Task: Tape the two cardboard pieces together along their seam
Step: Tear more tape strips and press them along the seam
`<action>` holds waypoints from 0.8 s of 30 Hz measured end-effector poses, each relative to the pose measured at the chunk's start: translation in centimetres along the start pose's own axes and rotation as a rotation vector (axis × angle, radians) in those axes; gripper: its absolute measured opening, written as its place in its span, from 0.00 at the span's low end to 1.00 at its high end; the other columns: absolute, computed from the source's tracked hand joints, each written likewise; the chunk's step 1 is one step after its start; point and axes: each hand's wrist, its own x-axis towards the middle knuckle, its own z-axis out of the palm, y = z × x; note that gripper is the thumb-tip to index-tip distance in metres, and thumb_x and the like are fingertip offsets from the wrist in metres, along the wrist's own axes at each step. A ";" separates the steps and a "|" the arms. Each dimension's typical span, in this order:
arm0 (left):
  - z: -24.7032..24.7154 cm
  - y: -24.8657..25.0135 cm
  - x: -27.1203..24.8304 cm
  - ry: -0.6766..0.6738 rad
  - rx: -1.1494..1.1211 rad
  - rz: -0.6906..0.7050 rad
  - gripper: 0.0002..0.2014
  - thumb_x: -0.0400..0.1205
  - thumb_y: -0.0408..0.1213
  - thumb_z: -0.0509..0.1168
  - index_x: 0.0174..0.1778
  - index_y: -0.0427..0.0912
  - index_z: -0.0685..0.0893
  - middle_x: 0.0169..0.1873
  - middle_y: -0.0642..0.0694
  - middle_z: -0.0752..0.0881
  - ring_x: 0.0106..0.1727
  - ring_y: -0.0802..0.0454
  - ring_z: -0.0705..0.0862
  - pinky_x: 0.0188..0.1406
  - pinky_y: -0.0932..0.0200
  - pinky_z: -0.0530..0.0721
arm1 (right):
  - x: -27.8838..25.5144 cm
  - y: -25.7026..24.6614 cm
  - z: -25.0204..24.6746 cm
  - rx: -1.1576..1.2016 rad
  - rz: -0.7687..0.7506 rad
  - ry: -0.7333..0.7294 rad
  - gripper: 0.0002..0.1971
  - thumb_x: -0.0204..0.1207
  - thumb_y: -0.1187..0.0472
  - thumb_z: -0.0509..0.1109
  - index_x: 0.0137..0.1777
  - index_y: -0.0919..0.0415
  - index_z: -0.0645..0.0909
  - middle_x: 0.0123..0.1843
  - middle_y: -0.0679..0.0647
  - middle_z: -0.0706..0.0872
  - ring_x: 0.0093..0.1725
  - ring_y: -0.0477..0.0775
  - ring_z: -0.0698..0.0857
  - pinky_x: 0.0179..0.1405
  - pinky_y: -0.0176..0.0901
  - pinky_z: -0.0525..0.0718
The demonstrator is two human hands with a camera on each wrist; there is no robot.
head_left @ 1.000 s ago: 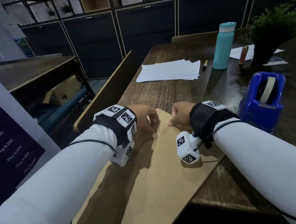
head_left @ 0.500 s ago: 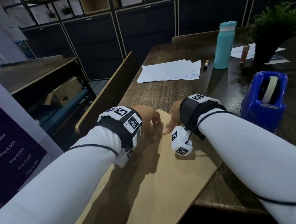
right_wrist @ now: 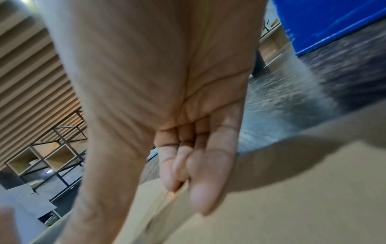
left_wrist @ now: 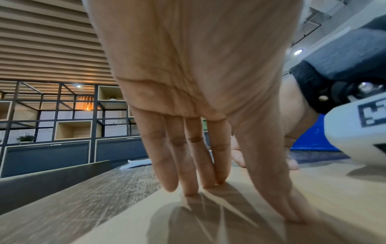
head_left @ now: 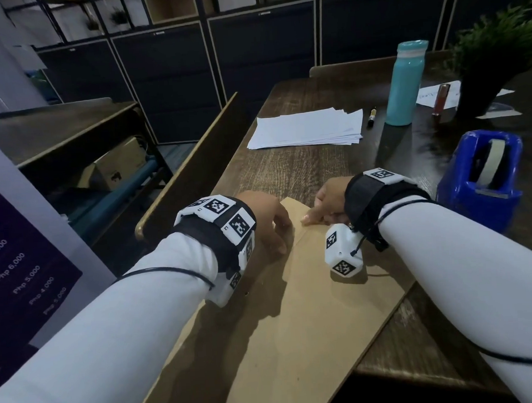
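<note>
cardboard (head_left: 297, 324) on table | left hand (head_left: 267, 221), right hand (head_left: 328, 205) press far end

An office: a dark wooden worktop (head_left: 288, 172) carries a stack of white papers (head_left: 307, 128) at twelve o'clock; a blue tape dispenser (head_left: 481, 178) at two; dark filing cabinets (head_left: 268, 54) line the wall behind.

Cardboard pieces (head_left: 296, 308) flat at the table's (head_left: 288, 172) near edge, left hand (head_left: 267, 223) and right hand (head_left: 330, 203) on their far end, tape dispenser (head_left: 481, 182) right, paper stack (head_left: 307, 128) behind.
</note>
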 end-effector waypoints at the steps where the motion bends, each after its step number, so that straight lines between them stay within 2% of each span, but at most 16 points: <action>1: 0.0 0.0 0.0 -0.003 0.004 0.007 0.27 0.72 0.53 0.75 0.67 0.52 0.83 0.59 0.55 0.85 0.57 0.55 0.84 0.44 0.63 0.71 | 0.0 0.0 0.2 -0.012 0.005 0.001 0.22 0.67 0.39 0.76 0.35 0.58 0.77 0.32 0.52 0.81 0.32 0.51 0.76 0.47 0.45 0.76; 3: -0.1 0.0 0.2 -0.011 -0.002 0.015 0.25 0.71 0.53 0.75 0.64 0.52 0.85 0.57 0.54 0.86 0.54 0.55 0.85 0.43 0.62 0.73 | 0.1 -0.2 0.3 -0.088 0.014 -0.010 0.24 0.65 0.37 0.76 0.37 0.58 0.75 0.33 0.51 0.81 0.33 0.51 0.76 0.48 0.45 0.76; 5: -0.1 -0.1 0.3 -0.016 -0.009 0.008 0.25 0.70 0.53 0.76 0.63 0.53 0.86 0.55 0.55 0.87 0.54 0.55 0.86 0.45 0.61 0.77 | 0.3 -0.7 0.3 -0.159 0.031 -0.016 0.26 0.62 0.35 0.77 0.38 0.56 0.72 0.38 0.52 0.81 0.41 0.54 0.79 0.55 0.48 0.78; 7: -0.1 -0.1 0.5 -0.022 0.001 0.007 0.24 0.70 0.53 0.76 0.62 0.53 0.86 0.53 0.55 0.88 0.53 0.55 0.86 0.44 0.61 0.79 | 0.5 -0.8 0.2 -0.196 0.037 -0.028 0.25 0.63 0.35 0.76 0.37 0.54 0.72 0.41 0.51 0.81 0.47 0.55 0.79 0.60 0.50 0.79; 8: -0.1 -0.2 0.5 -0.025 0.012 0.009 0.24 0.70 0.53 0.76 0.62 0.53 0.86 0.53 0.55 0.88 0.53 0.55 0.86 0.42 0.61 0.77 | 0.6 -0.7 0.1 -0.181 0.034 -0.037 0.22 0.67 0.37 0.75 0.37 0.54 0.72 0.40 0.50 0.80 0.45 0.54 0.79 0.58 0.49 0.80; 9: 0.0 -0.2 0.6 -0.028 0.021 0.011 0.24 0.71 0.53 0.76 0.62 0.53 0.86 0.53 0.54 0.88 0.52 0.55 0.85 0.40 0.61 0.75 | 0.7 -0.6 0.1 -0.130 0.027 -0.037 0.18 0.70 0.42 0.74 0.37 0.54 0.73 0.38 0.50 0.79 0.41 0.53 0.79 0.52 0.46 0.81; 11: 0.0 -0.1 0.6 -0.036 0.027 0.007 0.24 0.72 0.54 0.75 0.64 0.53 0.85 0.54 0.53 0.87 0.53 0.54 0.85 0.39 0.61 0.73 | 0.8 -0.3 0.2 -0.015 0.008 -0.019 0.14 0.75 0.53 0.73 0.34 0.53 0.72 0.35 0.50 0.76 0.33 0.48 0.75 0.38 0.38 0.76; 12: 0.0 -0.1 0.5 -0.036 0.025 0.001 0.25 0.71 0.54 0.75 0.65 0.52 0.85 0.54 0.53 0.87 0.54 0.53 0.85 0.40 0.61 0.73 | 0.8 -0.1 0.3 0.010 0.006 -0.002 0.13 0.76 0.56 0.72 0.34 0.52 0.71 0.34 0.49 0.75 0.32 0.46 0.74 0.35 0.37 0.74; 16: -0.2 0.2 0.3 -0.034 0.027 -0.025 0.27 0.70 0.54 0.76 0.66 0.53 0.84 0.54 0.54 0.87 0.55 0.52 0.85 0.44 0.61 0.75 | 0.4 0.7 0.4 0.156 0.011 0.086 0.11 0.79 0.58 0.70 0.35 0.56 0.76 0.33 0.52 0.82 0.29 0.47 0.79 0.31 0.37 0.78; 19: -0.3 0.4 0.5 -0.034 0.028 -0.063 0.29 0.70 0.54 0.76 0.68 0.54 0.82 0.58 0.53 0.86 0.58 0.52 0.84 0.46 0.60 0.76 | -1.2 1.5 0.3 0.372 0.017 0.045 0.13 0.83 0.64 0.63 0.34 0.61 0.74 0.29 0.57 0.82 0.25 0.49 0.78 0.28 0.37 0.78; 20: -0.4 0.5 0.6 -0.034 0.023 -0.071 0.29 0.70 0.53 0.76 0.68 0.55 0.82 0.58 0.54 0.85 0.58 0.52 0.84 0.46 0.60 0.76 | -1.8 1.8 0.2 0.414 0.010 0.063 0.13 0.83 0.64 0.62 0.35 0.59 0.73 0.28 0.56 0.82 0.25 0.49 0.80 0.29 0.38 0.81; 22: -0.7 0.8 0.9 -0.044 0.017 -0.078 0.28 0.71 0.51 0.76 0.68 0.55 0.82 0.59 0.55 0.86 0.57 0.54 0.85 0.46 0.61 0.76 | -3.0 2.4 -0.3 0.322 -0.032 0.214 0.10 0.82 0.61 0.63 0.38 0.56 0.75 0.37 0.55 0.83 0.36 0.54 0.84 0.45 0.48 0.86; 23: -0.8 1.0 0.9 -0.052 0.013 -0.088 0.28 0.71 0.50 0.77 0.69 0.55 0.81 0.59 0.56 0.86 0.57 0.54 0.85 0.48 0.61 0.78 | -3.9 2.7 -0.6 0.235 -0.053 0.294 0.07 0.82 0.59 0.63 0.43 0.56 0.77 0.43 0.56 0.83 0.44 0.56 0.83 0.52 0.51 0.83; 24: -1.0 1.2 0.9 -0.058 0.010 -0.101 0.29 0.71 0.48 0.77 0.70 0.55 0.80 0.59 0.56 0.86 0.58 0.54 0.85 0.52 0.60 0.80 | -4.9 3.1 -0.8 0.161 -0.063 0.350 0.06 0.83 0.58 0.61 0.49 0.58 0.79 0.49 0.56 0.83 0.50 0.57 0.82 0.55 0.49 0.80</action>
